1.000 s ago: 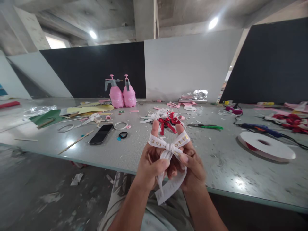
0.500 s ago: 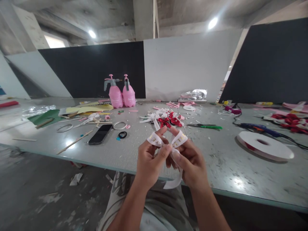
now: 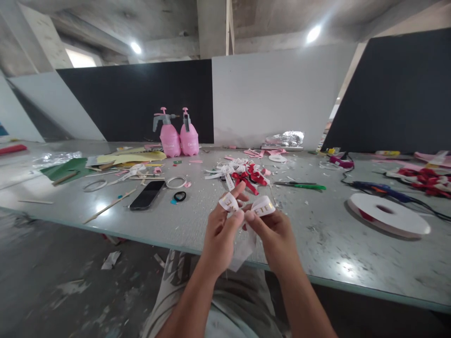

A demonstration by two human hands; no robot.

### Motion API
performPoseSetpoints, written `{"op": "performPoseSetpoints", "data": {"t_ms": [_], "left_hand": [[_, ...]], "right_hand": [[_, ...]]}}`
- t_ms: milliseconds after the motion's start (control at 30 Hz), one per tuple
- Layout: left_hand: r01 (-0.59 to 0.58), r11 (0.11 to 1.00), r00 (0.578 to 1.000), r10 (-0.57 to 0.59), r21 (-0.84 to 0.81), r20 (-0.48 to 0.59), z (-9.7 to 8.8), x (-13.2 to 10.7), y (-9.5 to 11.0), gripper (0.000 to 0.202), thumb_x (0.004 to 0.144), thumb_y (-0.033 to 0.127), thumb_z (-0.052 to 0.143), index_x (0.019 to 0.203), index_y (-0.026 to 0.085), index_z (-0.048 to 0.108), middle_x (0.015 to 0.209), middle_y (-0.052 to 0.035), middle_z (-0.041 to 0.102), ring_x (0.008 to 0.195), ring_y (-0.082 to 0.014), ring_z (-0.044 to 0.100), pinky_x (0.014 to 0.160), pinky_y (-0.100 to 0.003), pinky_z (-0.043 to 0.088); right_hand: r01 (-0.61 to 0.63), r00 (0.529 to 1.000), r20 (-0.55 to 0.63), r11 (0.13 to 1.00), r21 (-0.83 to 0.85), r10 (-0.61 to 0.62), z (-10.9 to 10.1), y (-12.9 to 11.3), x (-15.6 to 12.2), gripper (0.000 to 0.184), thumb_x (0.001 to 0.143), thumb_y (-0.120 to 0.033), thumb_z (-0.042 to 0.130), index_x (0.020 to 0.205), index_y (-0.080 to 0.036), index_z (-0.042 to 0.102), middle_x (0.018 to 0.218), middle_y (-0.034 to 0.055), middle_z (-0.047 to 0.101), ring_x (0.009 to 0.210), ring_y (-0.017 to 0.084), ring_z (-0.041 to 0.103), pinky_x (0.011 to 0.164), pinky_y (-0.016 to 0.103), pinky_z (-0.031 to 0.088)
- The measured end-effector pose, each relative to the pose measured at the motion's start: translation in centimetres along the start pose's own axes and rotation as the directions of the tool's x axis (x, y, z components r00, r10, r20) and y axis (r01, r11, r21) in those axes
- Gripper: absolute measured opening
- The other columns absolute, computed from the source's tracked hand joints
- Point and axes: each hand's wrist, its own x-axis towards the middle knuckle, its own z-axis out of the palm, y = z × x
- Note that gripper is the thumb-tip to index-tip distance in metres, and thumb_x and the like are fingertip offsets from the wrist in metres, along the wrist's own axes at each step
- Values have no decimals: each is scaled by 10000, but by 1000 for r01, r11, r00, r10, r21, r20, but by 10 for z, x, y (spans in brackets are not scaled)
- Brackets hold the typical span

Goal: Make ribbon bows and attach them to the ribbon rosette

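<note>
Both my hands hold a small white ribbon bow (image 3: 262,205) with gold lettering, just above the near edge of the grey table (image 3: 327,239). My left hand (image 3: 220,232) pinches the bow's left loop and knot with thumb and fingers. On the right loop and knot my right hand (image 3: 276,234) is closed. The bow's tails hang down between my palms. Beyond my fingers lies a heap of finished white and red bows (image 3: 243,172).
A white ribbon spool (image 3: 387,214) lies at the right, with a blue glue gun (image 3: 377,188) and its cable behind. Green-handled scissors (image 3: 303,185), a black phone (image 3: 147,195), rings, sticks and paper sheets lie on the table. Two pink spray bottles (image 3: 179,136) stand at the back.
My hands have drawn closer together and lowered a little. The bow's loops, spread wide a second ago, are now smaller and pinched close at the knot.
</note>
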Motion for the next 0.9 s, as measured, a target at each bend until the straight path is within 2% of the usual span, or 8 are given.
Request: {"op": "performPoseSetpoints", "data": {"t_ms": [133, 267, 433, 533, 633, 767, 833, 900], "left_hand": [[-65, 991, 998, 68, 119, -16, -3, -1, -4, 509, 890, 328, 514, 1393, 254, 516, 1236, -72, 621, 1167, -219, 521, 1019, -353, 401], [-109, 979, 990, 123, 174, -69, -4, 2, -6, 558, 918, 403, 477, 1452, 251, 431, 1255, -85, 602, 1179, -227, 506, 1037, -380, 374], [-39, 986, 991, 18, 163, 133, -8, 1, -2, 573, 935, 467, 463, 1456, 234, 415, 1247, -104, 605, 1127, -215, 550, 985, -354, 424], [-60, 931, 969, -32, 361, 245, -11, -2, 4, 511, 930, 448, 494, 1404, 257, 485, 1289, -106, 586, 1226, -241, 511, 1061, -397, 376], [-164, 831, 945, -22, 531, 326, -9, -6, 10, 512, 921, 426, 522, 1410, 282, 473, 1357, -108, 545, 1335, -266, 425, 1135, -458, 295], [-288, 687, 911, -20, 668, 413, -6, -10, 11, 571, 903, 375, 556, 1449, 313, 404, 1417, -103, 492, 1332, -282, 420, 1094, -488, 355], [-319, 650, 914, 18, 690, 406, -7, -12, 9, 497, 898, 323, 561, 1388, 323, 481, 1392, -92, 508, 1293, -276, 454, 1069, -473, 380], [-318, 666, 942, 141, 675, 305, -10, -12, 6, 328, 903, 287, 548, 1226, 290, 601, 1298, -91, 562, 1218, -256, 507, 1037, -430, 401]], "right_hand": [[-33, 997, -66, 999, -1, 33, -3, 1, 0, 224, 735, -393, 766, 773, -178, 718, 663, 18, 652, 598, 129, 559, 566, 243, 451], [-57, 998, -18, 993, -99, 56, -5, -2, -1, 177, 721, -336, 775, 770, -178, 710, 626, -11, 605, 535, 96, 472, 492, 214, 360], [-44, 999, 2, 999, -15, 44, -7, -2, 1, 197, 760, -362, 743, 740, -175, 684, 659, -4, 613, 577, 107, 516, 532, 225, 404], [-60, 994, -82, 993, 103, 69, -10, 4, 3, 211, 770, -379, 737, 782, -175, 683, 652, -3, 611, 540, 105, 515, 509, 233, 427], [-49, 973, -216, 988, 144, 80, -14, 8, 5, 246, 755, -393, 753, 835, -166, 699, 652, 6, 620, 520, 105, 524, 478, 228, 432], [9, 930, -366, 992, 130, 39, -20, 8, 12, 307, 734, -420, 769, 848, -144, 696, 601, -7, 576, 462, 96, 492, 417, 221, 399], [35, 910, -415, 993, 109, 13, -24, 8, 15, 317, 736, -428, 765, 855, -144, 692, 575, -21, 550, 445, 90, 473, 400, 216, 383], [43, 901, -434, 996, 76, -6, -28, 8, 16, 306, 736, -425, 764, 850, -152, 689, 550, -35, 525, 434, 88, 461, 389, 213, 376]]}}
